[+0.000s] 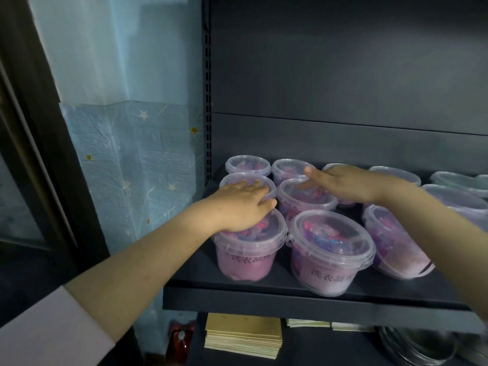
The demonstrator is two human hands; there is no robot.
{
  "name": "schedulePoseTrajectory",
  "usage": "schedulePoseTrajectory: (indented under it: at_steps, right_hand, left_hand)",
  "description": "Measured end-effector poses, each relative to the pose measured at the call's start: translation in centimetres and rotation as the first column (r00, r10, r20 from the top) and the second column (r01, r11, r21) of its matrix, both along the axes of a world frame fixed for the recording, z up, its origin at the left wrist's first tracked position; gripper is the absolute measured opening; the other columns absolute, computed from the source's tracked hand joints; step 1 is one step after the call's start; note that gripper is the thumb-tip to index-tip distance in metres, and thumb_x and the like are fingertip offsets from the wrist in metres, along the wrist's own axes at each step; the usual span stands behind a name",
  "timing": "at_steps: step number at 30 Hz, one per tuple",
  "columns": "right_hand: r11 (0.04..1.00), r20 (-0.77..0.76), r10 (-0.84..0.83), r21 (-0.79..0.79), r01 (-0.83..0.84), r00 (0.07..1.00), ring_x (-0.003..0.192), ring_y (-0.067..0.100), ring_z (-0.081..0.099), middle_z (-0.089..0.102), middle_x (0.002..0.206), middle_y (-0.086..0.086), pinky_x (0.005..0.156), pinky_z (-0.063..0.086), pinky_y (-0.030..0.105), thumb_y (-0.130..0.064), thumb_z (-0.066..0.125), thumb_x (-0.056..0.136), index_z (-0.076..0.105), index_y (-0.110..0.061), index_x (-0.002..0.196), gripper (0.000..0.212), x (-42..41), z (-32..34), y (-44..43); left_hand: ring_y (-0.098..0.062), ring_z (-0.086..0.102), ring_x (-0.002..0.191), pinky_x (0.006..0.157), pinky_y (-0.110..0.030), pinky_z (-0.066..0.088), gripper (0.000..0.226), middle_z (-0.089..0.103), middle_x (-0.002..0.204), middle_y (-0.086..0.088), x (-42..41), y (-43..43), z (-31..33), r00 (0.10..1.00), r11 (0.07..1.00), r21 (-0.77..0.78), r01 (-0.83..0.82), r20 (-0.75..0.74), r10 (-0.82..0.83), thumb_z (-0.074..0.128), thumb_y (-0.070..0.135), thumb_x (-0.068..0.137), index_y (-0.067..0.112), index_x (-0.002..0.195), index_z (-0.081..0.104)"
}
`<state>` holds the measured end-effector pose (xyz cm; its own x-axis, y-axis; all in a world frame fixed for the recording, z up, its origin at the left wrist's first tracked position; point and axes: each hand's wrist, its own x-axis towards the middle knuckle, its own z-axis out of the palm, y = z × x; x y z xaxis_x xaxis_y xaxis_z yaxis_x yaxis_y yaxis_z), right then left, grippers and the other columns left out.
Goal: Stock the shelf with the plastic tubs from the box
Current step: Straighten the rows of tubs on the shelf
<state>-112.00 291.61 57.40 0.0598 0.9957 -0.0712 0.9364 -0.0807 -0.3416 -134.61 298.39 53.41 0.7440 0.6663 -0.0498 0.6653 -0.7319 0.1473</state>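
Currently | left grip [243, 204] flat, empty, laid on tub [250, 249] beneath | right grip [351, 183] flat, empty | tub to be pushed back evenly, gently.

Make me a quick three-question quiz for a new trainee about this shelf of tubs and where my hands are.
1. True or false: the left hand is holding the front left clear plastic tub of pink and purple contents in the air above the dark metal shelf.
2. What lies on the level below that tub? A) folded blue towels B) a stack of tan flat sheets C) green glass bottles
3. Fill in: the fingers of the right hand are ____ (straight or fisted).
Key: 1 false, the tub stands on the shelf with the hand resting flat on its lid; 2 B; 3 straight.
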Motion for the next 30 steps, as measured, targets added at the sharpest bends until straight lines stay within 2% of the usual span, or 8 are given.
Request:
schedulePoseTrajectory:
  at_steps: [3,10,12,15,17,20,24,30]
  right_hand:
    - [1.0,-0.014,0.007,-0.009,-0.007,1.0,0.129,0.008,0.048,0.056,0.137,-0.012,0.113,0.032,0.031,-0.075,0.019,0.082,0.065,-0.038,0.12,0.07,0.2,-1.0,-0.5]
    - [0.999,-0.013,-0.035,0.021,0.035,0.999,0.128,0.007,0.047,0.054,0.138,-0.012,0.101,0.029,0.019,-0.066,0.023,0.091,0.061,-0.034,0.125,0.06,-1.1,-0.6,-1.0]
    - [0.996,-0.012,-0.016,0.086,0.017,1.0,0.13,0.006,0.044,0.052,0.139,-0.014,0.105,0.028,0.02,-0.066,0.028,0.089,0.059,-0.034,0.129,0.06,-1.7,-0.4,-2.6]
    - [0.982,0.006,0.103,0.161,-0.103,0.995,0.121,-0.01,0.047,0.058,0.128,-0.026,0.107,0.033,0.016,-0.065,0.042,0.082,0.066,-0.035,0.12,0.054,-2.6,-0.2,-6.6]
    - [0.974,0.051,0.149,0.164,-0.155,0.988,0.12,-0.018,0.041,0.055,0.124,-0.034,0.103,0.029,0.009,-0.068,0.046,0.081,0.064,-0.045,0.117,0.046,-3.0,-0.6,-9.2]
    - [0.971,0.068,0.151,0.179,-0.161,0.986,0.127,-0.017,0.035,0.048,0.131,-0.036,0.106,0.026,0.012,-0.077,0.047,0.073,0.056,-0.056,0.122,0.054,-3.0,-2.2,-11.1]
    - [0.975,-0.008,0.118,0.192,-0.115,0.993,0.131,-0.015,0.032,0.046,0.136,-0.034,0.109,0.027,0.019,-0.08,0.049,0.069,0.051,-0.063,0.121,0.055,-2.7,-3.5,-10.5]
    - [0.981,-0.08,0.109,0.171,-0.094,0.991,0.133,-0.015,0.029,0.047,0.137,-0.032,0.114,0.023,0.025,-0.071,0.056,0.075,0.054,-0.058,0.122,0.049,-2.9,-3.3,-10.6]
  left_hand:
    - [-0.019,-0.002,0.148,0.12,-0.04,0.003,0.061,-0.002,0.161,0.004,0.1,0.0,0.0,1.0,1.0,0.01,-0.001,-0.012,0.001,0.013,0.054,0.099,0.026,0.153,0.006]
    - [-0.02,0.0,0.149,0.12,-0.041,0.004,0.061,-0.001,0.161,0.005,0.0,-0.1,0.2,1.0,1.0,0.01,0.0,-0.013,0.0,0.013,0.055,0.099,0.027,0.153,0.008]
    - [-0.02,0.0,0.149,0.12,-0.042,0.004,0.062,0.0,0.161,0.005,0.1,-0.1,0.1,1.0,1.0,0.016,0.005,-0.012,-0.005,0.013,0.055,0.099,0.026,0.154,0.009]
    - [-0.02,0.001,0.149,0.12,-0.041,0.004,0.062,0.0,0.161,0.005,0.0,0.1,0.0,1.0,1.0,0.013,0.007,-0.003,-0.007,0.012,0.055,0.099,0.026,0.154,0.009]
    - [-0.02,0.001,0.149,0.12,-0.042,0.004,0.062,0.0,0.161,0.004,0.0,0.3,-0.1,1.0,1.0,0.02,0.008,0.002,-0.008,0.012,0.056,0.099,0.027,0.153,0.01]
    - [-0.02,0.001,0.148,0.12,-0.042,0.004,0.062,0.001,0.161,0.004,0.1,0.5,-0.2,1.0,1.0,0.021,0.007,0.004,-0.007,0.012,0.055,0.099,0.027,0.154,0.01]
    - [-0.019,0.001,0.148,0.12,-0.041,0.004,0.061,0.0,0.161,0.005,0.1,0.5,-0.3,1.0,1.0,0.015,0.023,0.015,-0.024,0.012,0.055,0.099,0.028,0.153,0.011]
    - [-0.016,-0.008,0.148,0.117,-0.04,-0.003,0.06,-0.002,0.161,0.007,-0.2,-0.5,0.2,1.0,1.0,0.007,0.008,0.023,-0.008,0.012,0.053,0.1,0.026,0.154,0.009]
